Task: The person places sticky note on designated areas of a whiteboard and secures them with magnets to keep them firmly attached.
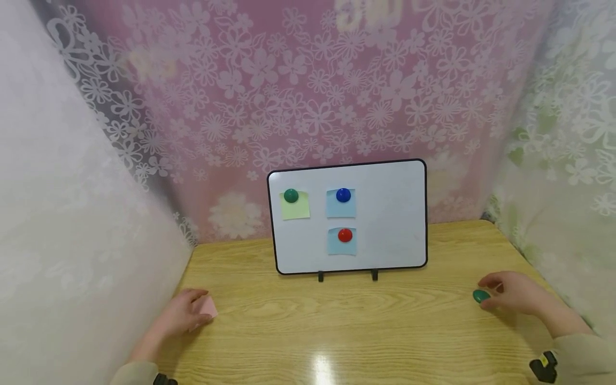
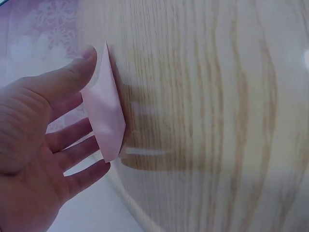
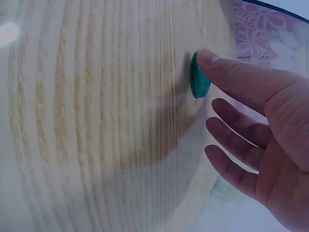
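At the left of the table, my left hand [image 1: 185, 313] is spread around a pink sticky note [image 1: 208, 306]. In the left wrist view, the pink paper [image 2: 106, 113] curves up from the wood between thumb and fingers, which are apart. My right hand [image 1: 517, 293] is at the table's right side, beside a green round magnet [image 1: 480, 296]. The right wrist view has the thumb tip [image 3: 208, 57] right at the magnet's edge, while three fingers curve loosely below, off the magnet. The right index finger is hidden there.
A black-framed whiteboard [image 1: 394, 214] stands on small black feet at the back. A green note [image 1: 295, 211] under a green magnet [image 1: 291, 195] and two blue notes [image 1: 340, 210] under blue [image 1: 343, 195] and red [image 1: 345, 235] magnets are on it. Flowered curtains [image 1: 308, 96] surround the wooden table [image 1: 337, 321].
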`<state>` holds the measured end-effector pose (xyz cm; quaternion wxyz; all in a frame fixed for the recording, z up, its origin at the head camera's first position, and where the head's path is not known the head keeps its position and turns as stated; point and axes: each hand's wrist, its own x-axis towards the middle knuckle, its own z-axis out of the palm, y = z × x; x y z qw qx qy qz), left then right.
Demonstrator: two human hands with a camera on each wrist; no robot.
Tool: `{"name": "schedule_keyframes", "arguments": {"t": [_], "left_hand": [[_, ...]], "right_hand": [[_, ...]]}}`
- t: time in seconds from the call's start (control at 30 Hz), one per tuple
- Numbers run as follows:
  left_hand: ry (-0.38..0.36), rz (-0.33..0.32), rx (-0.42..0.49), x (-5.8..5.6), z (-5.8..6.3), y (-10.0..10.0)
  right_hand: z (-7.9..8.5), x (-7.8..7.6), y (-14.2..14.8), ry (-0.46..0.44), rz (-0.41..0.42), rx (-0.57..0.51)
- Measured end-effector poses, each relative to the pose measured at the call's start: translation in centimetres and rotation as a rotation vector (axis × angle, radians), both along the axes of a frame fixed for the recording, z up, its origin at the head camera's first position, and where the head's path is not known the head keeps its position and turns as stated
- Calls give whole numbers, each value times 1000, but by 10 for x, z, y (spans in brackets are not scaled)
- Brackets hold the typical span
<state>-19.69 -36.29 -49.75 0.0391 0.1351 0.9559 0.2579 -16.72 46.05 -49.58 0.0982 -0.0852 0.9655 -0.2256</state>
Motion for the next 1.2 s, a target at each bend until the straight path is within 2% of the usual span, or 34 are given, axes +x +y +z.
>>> {"name": "schedule_keyframes", "arguments": {"t": [0.1,0.23,0.4,0.67,0.9,1.03,1.2], "left_hand": [[-27,14,-4,0,0,1],[-24,19,-8,-3,-3,0],[-20,39,-35,-8,-8,-3],[-41,109,-87,-12,-10,-7],[-92,210,-131,-8,-4,-7],[-128,247,-161,-5,1,-6],[-154,278,-176,-4,1,-7]], "right_hand": [[-1,0,1,-5,1,9],[-2,2,2,2,7,21],[-2,4,2,-32,3,10],[-4,4,2,-48,-14,-2],[-4,2,0,-33,-14,4],[-4,1,-2,-29,-17,15],[-6,0,-3,-9,-11,36]]}}
